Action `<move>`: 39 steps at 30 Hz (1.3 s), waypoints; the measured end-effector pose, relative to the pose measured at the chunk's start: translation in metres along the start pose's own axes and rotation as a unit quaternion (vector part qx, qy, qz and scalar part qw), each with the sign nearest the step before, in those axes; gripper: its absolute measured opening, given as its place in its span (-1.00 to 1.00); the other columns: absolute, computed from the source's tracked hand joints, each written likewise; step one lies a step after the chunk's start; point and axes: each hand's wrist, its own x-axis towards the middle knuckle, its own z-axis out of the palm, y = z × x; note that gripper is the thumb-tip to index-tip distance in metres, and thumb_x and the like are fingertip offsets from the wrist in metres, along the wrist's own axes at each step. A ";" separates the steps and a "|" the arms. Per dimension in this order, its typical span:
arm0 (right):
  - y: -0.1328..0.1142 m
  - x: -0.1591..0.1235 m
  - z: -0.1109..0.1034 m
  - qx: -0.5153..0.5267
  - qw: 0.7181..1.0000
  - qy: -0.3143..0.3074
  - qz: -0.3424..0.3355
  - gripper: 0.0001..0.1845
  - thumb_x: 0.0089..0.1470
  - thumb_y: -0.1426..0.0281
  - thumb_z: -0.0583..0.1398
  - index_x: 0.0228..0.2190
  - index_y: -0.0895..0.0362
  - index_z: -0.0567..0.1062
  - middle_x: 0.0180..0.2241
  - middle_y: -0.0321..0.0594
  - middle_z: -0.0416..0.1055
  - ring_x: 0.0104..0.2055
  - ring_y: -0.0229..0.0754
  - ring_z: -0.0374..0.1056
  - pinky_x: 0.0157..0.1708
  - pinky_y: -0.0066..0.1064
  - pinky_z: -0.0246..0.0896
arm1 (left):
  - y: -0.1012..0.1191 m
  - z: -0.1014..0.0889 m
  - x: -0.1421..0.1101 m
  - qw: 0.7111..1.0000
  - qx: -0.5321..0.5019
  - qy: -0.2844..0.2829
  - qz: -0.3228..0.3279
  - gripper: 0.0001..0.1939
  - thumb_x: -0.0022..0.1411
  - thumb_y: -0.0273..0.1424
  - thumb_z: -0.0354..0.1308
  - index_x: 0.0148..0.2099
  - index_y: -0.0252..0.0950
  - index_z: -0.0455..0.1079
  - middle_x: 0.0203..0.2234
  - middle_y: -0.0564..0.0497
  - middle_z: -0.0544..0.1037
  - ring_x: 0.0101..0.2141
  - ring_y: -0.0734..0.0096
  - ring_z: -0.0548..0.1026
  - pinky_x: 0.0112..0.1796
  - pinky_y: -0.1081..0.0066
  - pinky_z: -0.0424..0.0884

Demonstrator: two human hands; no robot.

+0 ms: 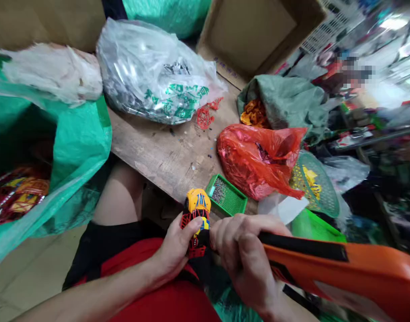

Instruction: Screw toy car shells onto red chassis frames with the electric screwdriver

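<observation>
My left hand [178, 243] is closed around a yellow toy car [198, 202] with red lattice parts and black wheels, held over my lap at the table's edge. My right hand [248, 255] grips an orange and black power tool [329, 264], which looks like a cordless screwdriver. Its front end comes close beside the car; the tip is hidden behind my fingers, so I cannot tell whether it touches. Just beyond the car sits a green basket [230, 199] with small screws [219, 190] heaped at its left end.
On the wooden table [158, 152] lie a large clear plastic bag [154, 71], red lattice pieces [207, 115], a red plastic bag [255, 156] and a grey-green sack [288, 103] with orange parts. A green mesh basket [321, 179] stands right. A teal sack [80, 134] at left holds toy cars [25, 192].
</observation>
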 end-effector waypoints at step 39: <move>0.017 0.038 -0.024 -0.028 0.975 -0.076 0.207 -0.42 0.01 0.17 0.43 0.03 0.12 0.50 0.01 -0.04 0.59 0.08 0.06 0.52 0.11 -0.12 0.39 | 0.029 -0.041 -0.007 0.990 0.001 -0.081 -0.119 -0.60 0.18 -0.14 0.40 -0.12 -0.40 0.64 -0.27 -0.24 0.74 -0.29 -0.03 0.70 -0.30 0.18 0.63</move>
